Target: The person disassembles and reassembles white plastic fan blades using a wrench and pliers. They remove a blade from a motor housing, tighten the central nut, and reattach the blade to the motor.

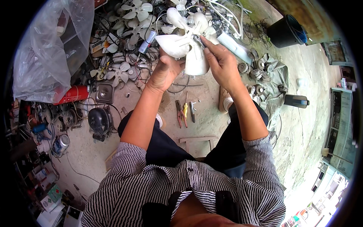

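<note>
A white fan blade [196,62] with several broad petals is raised in front of me. My left hand [163,75] supports it from below on the near left side; the thumb shows, while the fingers are mostly hidden behind the blade. Pinched in my right hand [223,66] is a small metal wrench [199,41], its ring end at the hub of the fan blade. On the ground between my feet lie red-handled pliers [179,115], a yellow-handled screwdriver [185,109] and a dark-handled tool [192,112].
Fan blades [138,9], motors and wires are heaped ahead and to the left, with a spray can [147,42] among them. A plastic bag [45,49], a red cylinder [75,94] and a black compressor [100,121] stand left. A black bucket [283,32] is far right.
</note>
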Demonstrator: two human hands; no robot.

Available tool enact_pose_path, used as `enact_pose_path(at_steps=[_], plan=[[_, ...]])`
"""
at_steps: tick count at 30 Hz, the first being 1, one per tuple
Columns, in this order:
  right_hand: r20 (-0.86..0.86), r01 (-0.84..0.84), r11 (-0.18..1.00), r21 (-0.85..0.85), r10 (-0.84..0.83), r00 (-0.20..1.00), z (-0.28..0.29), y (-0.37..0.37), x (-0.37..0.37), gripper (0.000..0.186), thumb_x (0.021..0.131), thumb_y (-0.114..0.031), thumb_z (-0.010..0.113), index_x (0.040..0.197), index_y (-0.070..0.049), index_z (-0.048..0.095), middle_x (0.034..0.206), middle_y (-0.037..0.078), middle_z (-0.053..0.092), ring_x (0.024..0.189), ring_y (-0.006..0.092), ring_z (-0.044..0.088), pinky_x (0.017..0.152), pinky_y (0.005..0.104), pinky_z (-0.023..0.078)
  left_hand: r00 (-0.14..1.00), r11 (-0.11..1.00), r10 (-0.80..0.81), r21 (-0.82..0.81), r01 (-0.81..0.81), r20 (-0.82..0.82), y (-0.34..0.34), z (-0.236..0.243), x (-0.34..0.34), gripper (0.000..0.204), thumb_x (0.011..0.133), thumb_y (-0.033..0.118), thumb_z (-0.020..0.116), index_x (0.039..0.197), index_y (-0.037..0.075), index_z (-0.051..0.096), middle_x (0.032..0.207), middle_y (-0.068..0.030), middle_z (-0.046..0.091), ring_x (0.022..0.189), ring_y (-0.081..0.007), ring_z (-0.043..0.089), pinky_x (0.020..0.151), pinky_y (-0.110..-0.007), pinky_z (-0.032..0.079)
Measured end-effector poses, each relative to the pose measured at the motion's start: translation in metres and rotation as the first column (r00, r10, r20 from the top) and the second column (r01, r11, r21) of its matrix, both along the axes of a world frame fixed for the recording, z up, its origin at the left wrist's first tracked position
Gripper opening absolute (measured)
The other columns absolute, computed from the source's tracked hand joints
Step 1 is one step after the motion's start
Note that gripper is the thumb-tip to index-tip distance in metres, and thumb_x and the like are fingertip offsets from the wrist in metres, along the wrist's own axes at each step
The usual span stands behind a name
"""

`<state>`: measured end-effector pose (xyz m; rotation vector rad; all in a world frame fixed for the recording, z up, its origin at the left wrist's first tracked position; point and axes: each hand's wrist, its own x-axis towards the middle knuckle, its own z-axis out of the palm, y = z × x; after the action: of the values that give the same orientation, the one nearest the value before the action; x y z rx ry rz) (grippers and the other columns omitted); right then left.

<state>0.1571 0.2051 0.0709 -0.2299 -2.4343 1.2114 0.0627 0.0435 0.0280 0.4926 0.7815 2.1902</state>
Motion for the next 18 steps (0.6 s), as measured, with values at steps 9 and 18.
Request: enact_pose_path(at_steps=[9, 18], plan=[[-0.040, -0.027, 1.000, 0.012, 0.028, 0.999, -0.007, -0.021, 0.003, 0.038, 0.090, -0.011, 0.055, 0.128, -0.010, 0.055, 0.092, 0.022, 0.064, 0.080, 0.0342, 0.064, 0.072, 0.0373, 0.050, 0.970, 0.934, 0.200, -0.273, -0.231, -0.136, 0.006, 0.010, 0.009, 0.083, 0.072, 0.021, 0.083, 0.135, 0.006, 0.031, 0.123, -0.0054, 0.051, 0.116, -0.0172, 0.049, 0.099, -0.031, 0.040], [-0.031, -0.040, 0.952, 0.304, 0.051, 0.998, -0.018, -0.029, 0.001, 0.046, 0.088, -0.012, 0.057, 0.133, -0.012, 0.049, 0.075, 0.015, 0.063, 0.066, 0.0316, 0.063, 0.060, 0.0402, 0.050, 0.912, 0.841, 0.328, -0.364, -0.401, -0.248, 0.010, -0.006, 0.001, 0.077, 0.076, 0.023, 0.080, 0.133, 0.005, 0.032, 0.116, -0.0063, 0.056, 0.106, -0.0133, 0.053, 0.090, -0.028, 0.044]])
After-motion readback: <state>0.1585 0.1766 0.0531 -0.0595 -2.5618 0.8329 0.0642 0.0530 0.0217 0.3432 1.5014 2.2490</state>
